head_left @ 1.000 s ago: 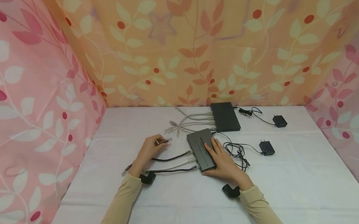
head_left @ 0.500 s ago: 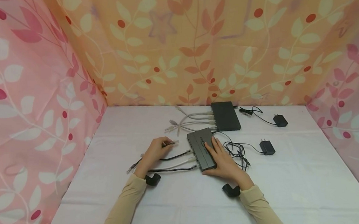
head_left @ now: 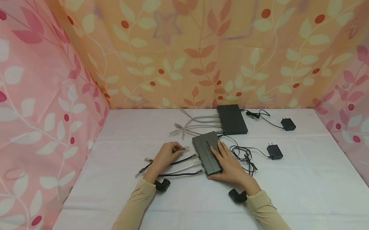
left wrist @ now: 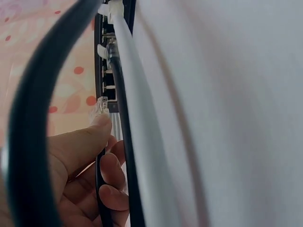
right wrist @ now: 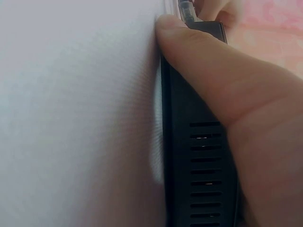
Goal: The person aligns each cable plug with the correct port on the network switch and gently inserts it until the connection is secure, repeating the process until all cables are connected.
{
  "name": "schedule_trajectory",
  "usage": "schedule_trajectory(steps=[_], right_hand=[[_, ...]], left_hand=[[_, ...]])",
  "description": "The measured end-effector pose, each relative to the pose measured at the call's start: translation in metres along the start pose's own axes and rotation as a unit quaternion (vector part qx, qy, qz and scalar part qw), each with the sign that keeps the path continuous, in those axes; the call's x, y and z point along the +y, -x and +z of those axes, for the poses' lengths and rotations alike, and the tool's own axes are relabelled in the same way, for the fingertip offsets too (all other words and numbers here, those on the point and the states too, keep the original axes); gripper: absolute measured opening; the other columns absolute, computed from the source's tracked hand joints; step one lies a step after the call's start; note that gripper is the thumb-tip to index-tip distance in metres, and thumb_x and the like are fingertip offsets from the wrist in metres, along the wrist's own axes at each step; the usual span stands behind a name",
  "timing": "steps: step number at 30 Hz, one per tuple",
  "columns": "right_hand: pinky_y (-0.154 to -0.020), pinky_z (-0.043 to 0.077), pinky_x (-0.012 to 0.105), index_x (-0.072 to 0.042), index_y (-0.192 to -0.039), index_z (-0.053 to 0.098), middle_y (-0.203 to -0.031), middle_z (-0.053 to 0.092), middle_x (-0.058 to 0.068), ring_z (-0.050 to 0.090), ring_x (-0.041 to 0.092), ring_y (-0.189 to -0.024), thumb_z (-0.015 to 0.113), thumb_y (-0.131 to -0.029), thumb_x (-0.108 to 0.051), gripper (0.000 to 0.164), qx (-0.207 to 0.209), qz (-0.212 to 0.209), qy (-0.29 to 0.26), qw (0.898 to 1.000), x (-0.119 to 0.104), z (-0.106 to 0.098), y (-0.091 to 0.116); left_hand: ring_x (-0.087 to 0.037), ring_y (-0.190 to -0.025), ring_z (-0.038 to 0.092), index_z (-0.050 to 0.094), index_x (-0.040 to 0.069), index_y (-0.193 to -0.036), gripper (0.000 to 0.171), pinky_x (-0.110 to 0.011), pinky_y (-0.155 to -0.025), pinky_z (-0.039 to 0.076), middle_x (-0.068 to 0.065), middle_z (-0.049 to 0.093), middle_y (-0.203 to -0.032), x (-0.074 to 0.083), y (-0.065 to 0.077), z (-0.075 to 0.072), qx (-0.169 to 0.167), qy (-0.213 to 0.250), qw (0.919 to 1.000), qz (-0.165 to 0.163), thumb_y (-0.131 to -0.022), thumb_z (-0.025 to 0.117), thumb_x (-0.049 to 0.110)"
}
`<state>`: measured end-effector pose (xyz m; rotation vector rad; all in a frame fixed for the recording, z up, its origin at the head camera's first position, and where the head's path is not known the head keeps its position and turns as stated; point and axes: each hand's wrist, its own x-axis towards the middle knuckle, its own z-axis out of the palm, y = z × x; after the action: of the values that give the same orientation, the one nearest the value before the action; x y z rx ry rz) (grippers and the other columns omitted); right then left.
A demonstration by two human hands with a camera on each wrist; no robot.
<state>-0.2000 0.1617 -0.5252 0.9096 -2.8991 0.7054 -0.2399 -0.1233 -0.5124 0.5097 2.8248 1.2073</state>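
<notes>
Between thumb and fingers, my left hand [head_left: 167,153] pinches a black Ethernet cable [left wrist: 101,179] just behind its clear plug [left wrist: 102,106]. That plug points at the port side of the grey network switch [head_left: 208,151] and stands right by the end port in the left wrist view. Two black cables and a white cable [left wrist: 139,94] are plugged into other ports of this switch. My right hand [head_left: 230,165] rests on the switch, fingers stretched over its top. Its thumb [right wrist: 194,52] lies along the vented near side.
Behind stands a black switch [head_left: 232,119] with several grey cables [head_left: 200,125] plugged in. To the right lie two black power adapters, a near one [head_left: 274,151] and a far one [head_left: 288,124], with bundled cords. Floral cloth [head_left: 163,55] walls in the white table [head_left: 209,218].
My left hand has moved right with the pinched cable, bringing its plug nearer the grey switch. My right hand and the switch have stayed in place.
</notes>
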Motion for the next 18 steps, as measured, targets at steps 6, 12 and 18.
schedule_trajectory(steps=[6,12,18], right_hand=[[-0.104,0.025,0.060,-0.010,-0.148,0.019,-0.154,0.003,0.022,0.003,0.040,-0.140,0.074,-0.067,-0.059,0.109,-0.001,0.000,0.004,1.000,0.000,0.000,0.000],[-0.103,0.026,0.060,-0.010,-0.148,0.020,-0.153,0.004,0.022,0.004,0.041,-0.140,0.074,-0.066,-0.059,0.110,0.002,-0.003,0.007,1.000,0.001,0.001,0.000],[-0.102,0.027,0.061,-0.010,-0.148,0.020,-0.153,0.004,0.022,0.005,0.042,-0.140,0.074,-0.065,-0.060,0.111,0.005,-0.004,0.008,1.000,0.002,0.002,-0.001]], left_hand=[[-0.014,-0.078,0.061,0.068,0.011,-0.095,0.013,-0.030,-0.071,0.049,-0.002,0.068,-0.092,-0.001,-0.003,0.008,0.004,0.000,1.0000,0.007,-0.086,0.067,0.020],[-0.016,-0.080,0.063,0.068,0.011,-0.094,0.012,-0.031,-0.073,0.050,-0.002,0.068,-0.091,0.003,-0.004,0.011,0.005,0.000,0.9998,0.019,-0.086,0.067,0.020],[-0.014,-0.081,0.063,0.067,0.013,-0.095,0.012,-0.030,-0.074,0.050,0.000,0.068,-0.090,0.007,-0.008,0.014,-0.004,-0.004,0.9998,0.022,-0.087,0.065,0.021]])
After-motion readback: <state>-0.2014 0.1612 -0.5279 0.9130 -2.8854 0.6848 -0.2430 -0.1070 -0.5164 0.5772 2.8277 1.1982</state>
